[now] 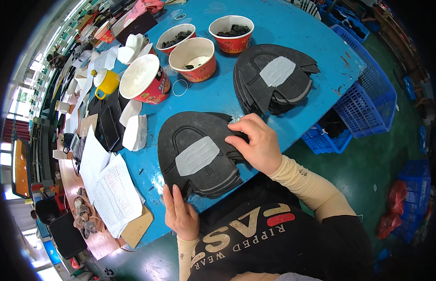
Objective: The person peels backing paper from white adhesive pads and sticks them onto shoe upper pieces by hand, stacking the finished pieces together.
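In front of me on the blue table lies a stack of flat black cut pieces [180, 129], rounded at the far end and notched at the sides. They look like shoe uppers. A pale grey patch [197, 156] covers the middle of the top piece. My right hand [259, 146] is at the stack's right edge, with thumb and forefinger closed on the edge of a black piece. Two straight fingers of my left hand [182, 215] rest against the near left edge. A second stack of black pieces [250, 61] with a similar grey patch [277, 71] sits farther right.
Several red-and-white paper tubs [194, 72] stand at the back of the blue table [302, 35]; two hold black scraps. A yellow lidded mug [107, 84] and paper sheets [117, 196] lie left. Blue plastic crates [368, 107] stand right, beyond the table's edge.
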`<move>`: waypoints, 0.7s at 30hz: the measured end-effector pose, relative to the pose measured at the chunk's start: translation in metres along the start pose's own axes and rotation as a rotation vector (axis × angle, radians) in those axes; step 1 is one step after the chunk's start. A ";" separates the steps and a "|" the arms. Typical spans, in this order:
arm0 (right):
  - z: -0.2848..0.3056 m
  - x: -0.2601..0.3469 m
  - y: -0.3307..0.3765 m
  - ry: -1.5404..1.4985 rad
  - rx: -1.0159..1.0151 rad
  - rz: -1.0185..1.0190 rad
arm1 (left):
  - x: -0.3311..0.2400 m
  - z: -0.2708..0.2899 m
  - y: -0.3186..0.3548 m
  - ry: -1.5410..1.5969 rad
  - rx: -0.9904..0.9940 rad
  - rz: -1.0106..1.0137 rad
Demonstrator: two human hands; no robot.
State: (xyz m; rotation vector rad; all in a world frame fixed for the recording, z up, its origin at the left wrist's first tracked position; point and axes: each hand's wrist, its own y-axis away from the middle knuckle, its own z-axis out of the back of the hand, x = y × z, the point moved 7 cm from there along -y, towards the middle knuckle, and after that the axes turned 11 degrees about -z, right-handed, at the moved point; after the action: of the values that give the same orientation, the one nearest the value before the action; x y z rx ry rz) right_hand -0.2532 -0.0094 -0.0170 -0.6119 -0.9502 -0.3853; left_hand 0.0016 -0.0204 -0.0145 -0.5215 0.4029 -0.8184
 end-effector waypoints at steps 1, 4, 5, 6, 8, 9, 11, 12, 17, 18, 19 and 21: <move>0.000 -0.001 0.000 0.001 0.000 -0.001 | 0.000 0.000 0.002 0.002 -0.004 -0.013; -0.003 -0.001 0.000 -0.021 0.025 0.010 | -0.003 0.000 0.006 -0.018 -0.003 -0.104; -0.005 -0.003 -0.001 -0.044 0.043 -0.019 | 0.000 0.000 0.010 -0.021 -0.002 -0.099; -0.007 -0.005 -0.002 -0.067 0.063 -0.047 | -0.003 0.000 0.016 -0.058 -0.008 -0.197; -0.007 0.000 -0.005 -0.046 0.074 -0.052 | -0.004 0.004 0.023 -0.112 -0.008 -0.274; -0.005 0.003 -0.007 -0.020 0.070 -0.059 | -0.006 0.005 0.021 -0.099 -0.015 -0.336; -0.001 0.000 -0.011 0.017 0.119 -0.049 | -0.010 0.004 0.015 -0.084 -0.021 -0.405; 0.000 -0.003 -0.011 -0.005 0.133 -0.049 | -0.009 0.005 0.017 -0.093 -0.015 -0.391; 0.018 0.036 -0.004 -0.177 0.166 0.144 | -0.002 0.006 0.027 0.003 -0.080 -0.308; 0.031 0.041 -0.007 -0.194 0.147 0.111 | 0.005 0.008 0.031 0.025 -0.141 -0.218; 0.048 0.044 -0.008 -0.210 0.131 0.075 | 0.016 0.008 0.046 0.100 -0.163 -0.109; 0.098 0.039 -0.045 -0.441 -0.018 -0.077 | 0.021 0.018 0.046 0.301 -0.266 0.076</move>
State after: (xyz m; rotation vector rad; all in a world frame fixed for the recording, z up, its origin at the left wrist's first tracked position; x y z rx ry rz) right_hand -0.3198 0.0167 0.0727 -0.6927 -1.3957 -0.3333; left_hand 0.0505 -0.0056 -0.0296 -0.6274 0.8125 -0.7754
